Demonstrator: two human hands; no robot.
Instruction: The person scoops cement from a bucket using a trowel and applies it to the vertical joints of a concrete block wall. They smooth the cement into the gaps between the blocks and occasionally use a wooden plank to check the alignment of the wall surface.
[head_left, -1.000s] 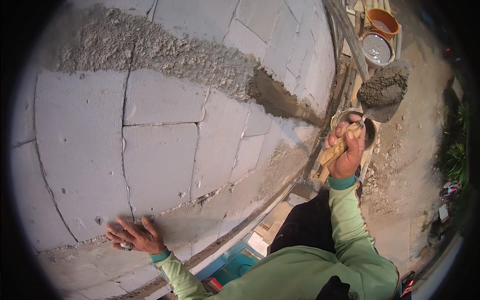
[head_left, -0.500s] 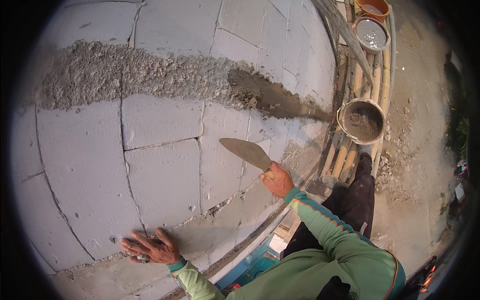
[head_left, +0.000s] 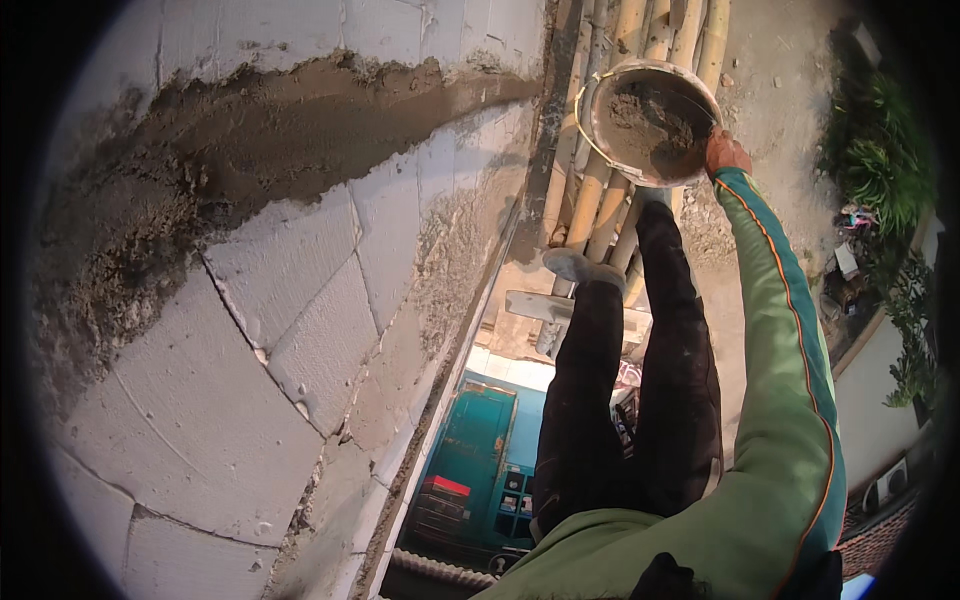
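My right hand (head_left: 727,153) is closed at the right rim of a round bucket (head_left: 605,143) of grey-brown mortar (head_left: 652,122). It held a trowel by the handle half a second ago; the blade is now hard to tell from the mortar in the bucket. A light bail handle hangs over the bucket's left side. To the left, a band of wet mortar (head_left: 290,115) runs across a wall of pale blocks (head_left: 190,430), broad and rough at the left and narrowing to the right. My left hand is out of view.
The bucket stands on bamboo poles (head_left: 590,215) by the wall's edge, where my feet also rest. Far below lie a teal door (head_left: 475,430) and a tiled floor. Bare ground (head_left: 745,60) and green plants (head_left: 880,140) are on the right.
The view has swung down and to the right. My right hand, which had the trowel in front of the wall, has moved to the bucket. My left hand, flat on the wall before, has left the picture.
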